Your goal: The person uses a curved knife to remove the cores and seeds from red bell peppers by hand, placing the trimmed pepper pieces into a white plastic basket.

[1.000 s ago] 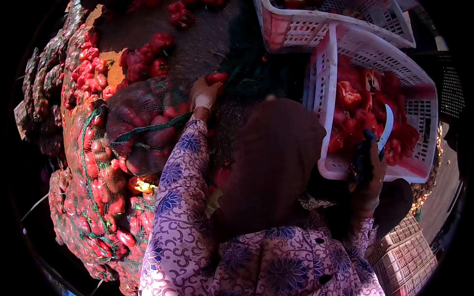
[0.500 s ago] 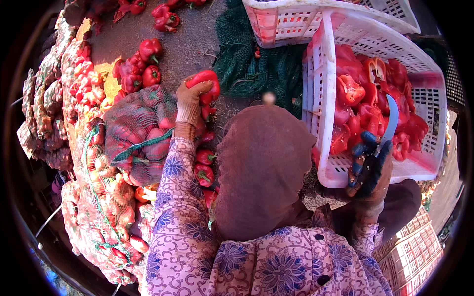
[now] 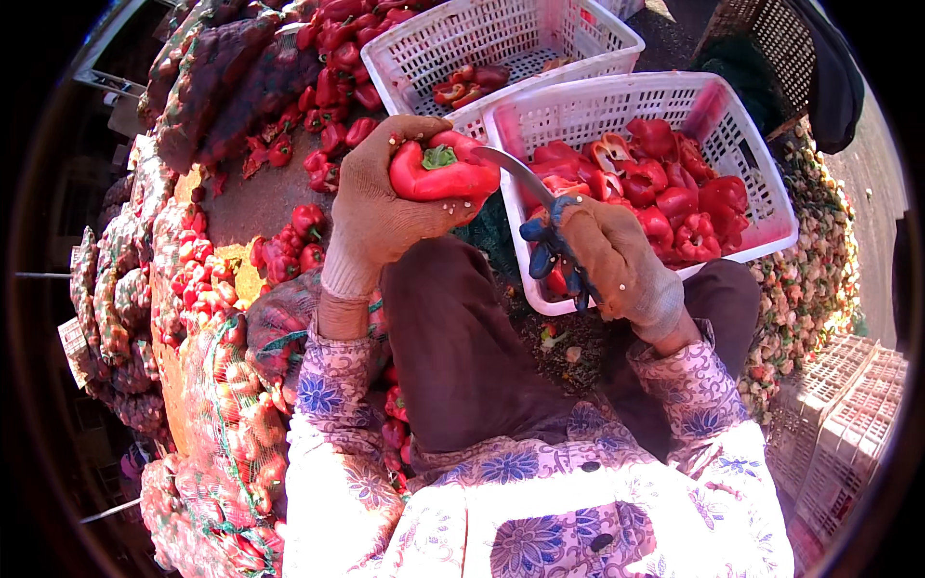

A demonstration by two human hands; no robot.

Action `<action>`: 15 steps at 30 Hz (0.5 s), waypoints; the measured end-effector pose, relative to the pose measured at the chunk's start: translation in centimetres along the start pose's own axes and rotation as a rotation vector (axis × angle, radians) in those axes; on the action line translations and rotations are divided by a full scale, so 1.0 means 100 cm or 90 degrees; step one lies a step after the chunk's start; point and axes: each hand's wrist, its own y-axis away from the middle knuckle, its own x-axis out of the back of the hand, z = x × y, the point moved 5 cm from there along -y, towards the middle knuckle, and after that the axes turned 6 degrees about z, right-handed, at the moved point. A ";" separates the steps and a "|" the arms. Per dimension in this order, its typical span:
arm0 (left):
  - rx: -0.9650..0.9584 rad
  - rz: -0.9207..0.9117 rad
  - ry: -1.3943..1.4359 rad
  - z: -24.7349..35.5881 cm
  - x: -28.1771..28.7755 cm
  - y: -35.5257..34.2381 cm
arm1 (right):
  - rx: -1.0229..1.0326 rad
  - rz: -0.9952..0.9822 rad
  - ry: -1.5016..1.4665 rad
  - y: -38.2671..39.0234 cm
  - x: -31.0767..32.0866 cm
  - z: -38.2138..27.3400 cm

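In my gloved left hand [image 3: 381,207] is a whole red bell pepper [image 3: 445,183], its green stem end turned up. The fingers and thumb wrap round its sides. My right hand [image 3: 617,250], in a brown and blue glove, grips a knife [image 3: 520,173] whose curved blade points left. The blade's tip is right by the pepper's right edge; whether it touches I cannot tell. Just beyond my right hand stands a white plastic crate [image 3: 771,236], with cut red pepper pieces [image 3: 665,197] heaped inside.
A second white crate [image 3: 405,63] holds a few pieces. Loose red peppers [image 3: 289,246] and net sacks of peppers [image 3: 226,405] lie on the left. At right are a heap of pepper cores [image 3: 805,279] and upturned crates [image 3: 838,414]. My knees rise below my hands.
My left hand has brought the pepper up and inward from the left. My right hand has moved left, with the knife now beside the pepper. The view has shifted, showing more of the far crate.
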 end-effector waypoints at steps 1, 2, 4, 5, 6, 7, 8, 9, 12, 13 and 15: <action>-0.020 -0.008 -0.021 0.013 -0.007 0.000 | 0.178 0.033 0.095 0.008 0.004 -0.008; -0.072 -0.005 -0.040 0.019 -0.016 0.000 | 0.147 0.029 0.090 0.012 0.008 -0.008; 0.016 -0.045 0.030 0.019 -0.034 0.001 | 0.111 0.056 0.091 0.027 0.014 0.002; 0.061 -0.061 0.065 0.016 -0.043 0.001 | 0.104 0.081 0.100 0.034 0.017 0.009; 0.122 -0.063 0.150 0.007 -0.051 0.004 | 0.031 0.069 0.017 0.038 0.021 0.016; 0.180 -0.069 0.245 0.001 -0.063 0.006 | 0.020 -0.002 0.065 0.046 0.018 0.023; 0.316 0.011 0.544 -0.001 -0.070 0.010 | 0.011 -0.074 0.113 0.055 0.012 0.034; 0.311 0.023 0.620 -0.001 -0.076 0.004 | -0.006 -0.140 0.171 0.065 0.008 0.045; 0.264 0.056 0.785 -0.026 -0.077 -0.001 | -0.303 0.027 -0.049 0.086 0.003 0.076; 0.273 0.050 0.794 -0.028 -0.083 -0.002 | -0.588 0.018 -0.270 0.069 0.009 0.068; 0.289 0.036 0.812 -0.027 -0.098 -0.002 | -0.622 0.101 -0.382 0.053 0.008 0.065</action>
